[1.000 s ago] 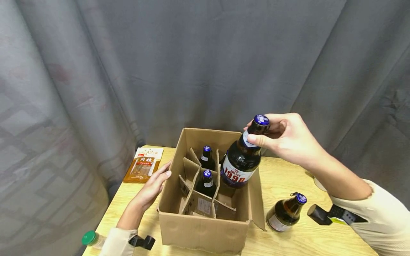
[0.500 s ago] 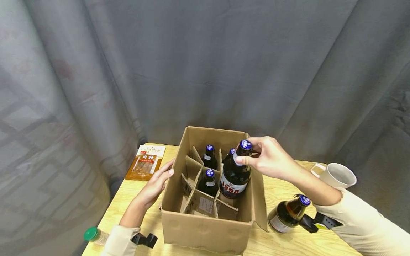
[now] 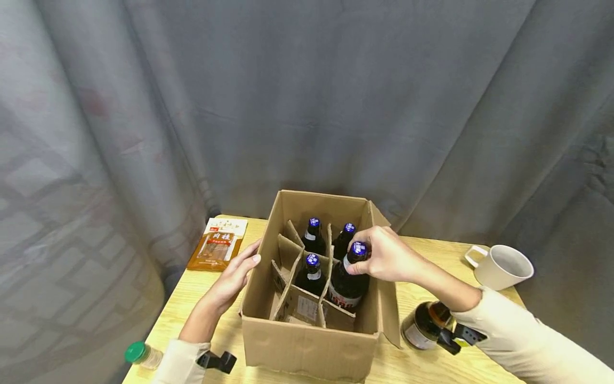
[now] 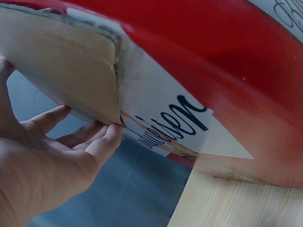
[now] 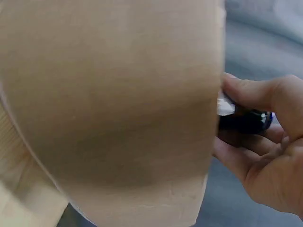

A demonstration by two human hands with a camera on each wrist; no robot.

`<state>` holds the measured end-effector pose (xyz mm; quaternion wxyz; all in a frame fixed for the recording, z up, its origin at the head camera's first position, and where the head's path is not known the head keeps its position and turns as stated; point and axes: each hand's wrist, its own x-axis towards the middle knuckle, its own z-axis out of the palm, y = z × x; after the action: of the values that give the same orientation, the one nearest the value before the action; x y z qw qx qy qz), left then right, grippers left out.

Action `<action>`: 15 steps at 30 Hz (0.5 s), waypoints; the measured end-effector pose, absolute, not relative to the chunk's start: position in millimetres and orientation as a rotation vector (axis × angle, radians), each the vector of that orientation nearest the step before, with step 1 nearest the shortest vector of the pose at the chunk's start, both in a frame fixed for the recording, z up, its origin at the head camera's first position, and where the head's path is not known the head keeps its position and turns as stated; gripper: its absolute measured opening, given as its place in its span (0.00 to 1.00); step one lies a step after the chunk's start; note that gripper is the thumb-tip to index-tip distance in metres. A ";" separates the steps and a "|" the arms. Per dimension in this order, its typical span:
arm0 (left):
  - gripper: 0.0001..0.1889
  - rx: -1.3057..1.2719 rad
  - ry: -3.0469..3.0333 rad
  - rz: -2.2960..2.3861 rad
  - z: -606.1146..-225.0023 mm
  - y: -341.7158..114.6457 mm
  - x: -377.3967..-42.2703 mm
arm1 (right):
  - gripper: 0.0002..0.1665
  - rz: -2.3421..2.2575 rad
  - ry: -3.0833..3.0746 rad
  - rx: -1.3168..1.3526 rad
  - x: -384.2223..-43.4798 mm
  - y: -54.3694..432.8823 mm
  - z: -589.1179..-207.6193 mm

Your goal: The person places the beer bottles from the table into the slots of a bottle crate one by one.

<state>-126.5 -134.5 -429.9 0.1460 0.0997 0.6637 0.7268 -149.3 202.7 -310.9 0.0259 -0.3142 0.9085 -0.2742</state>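
Note:
A cardboard box (image 3: 307, 344) with criss-cross dividers stands on the wooden table. Near its right wall, my right hand (image 3: 384, 256) grips a dark beer bottle (image 3: 344, 285) by the neck, just under the blue cap. The bottle is upright, its lower body inside a right-hand compartment. Three more blue-capped bottles stand in the box, one (image 3: 342, 245) behind the held one. My left hand (image 3: 235, 280) rests against the box's left side; in the left wrist view its extended fingers (image 4: 106, 142) touch the folded-out flap (image 4: 61, 61). A flap (image 5: 109, 118) hides most of the bottle in the right wrist view.
Right of the box stands an amber bottle (image 3: 417, 326), partly behind my right wrist camera. A white mug (image 3: 503, 269) is farther right. On the left lie a brown packet (image 3: 218, 245) and a green-capped jar (image 3: 144, 356). A grey curtain (image 3: 312, 106) hangs behind.
My right hand has brought the bottle down and slightly left into the box, and it has turned upright. The bottle behind it has come into view. My left hand stays at the box's side.

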 end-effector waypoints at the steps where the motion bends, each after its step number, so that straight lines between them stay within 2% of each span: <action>1: 0.33 0.288 1.909 2.092 -430.5 -134.5 -126.6 | 0.13 -0.798 2.817 -1.001 -149.7 200.6 -314.4; 11: 0.33 0.275 1.917 2.091 -432.8 -134.4 -125.7 | 0.16 -0.449 2.808 -1.189 -149.9 182.6 -342.0; 15: 0.33 0.274 1.919 2.096 -433.4 -134.1 -126.4 | 0.21 -0.373 2.810 -1.229 -148.1 177.5 -346.5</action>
<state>-126.4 -134.1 -433.4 0.1428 0.0949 0.6651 0.7268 -148.1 177.5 -346.5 0.0260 -0.3975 0.9092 -0.1207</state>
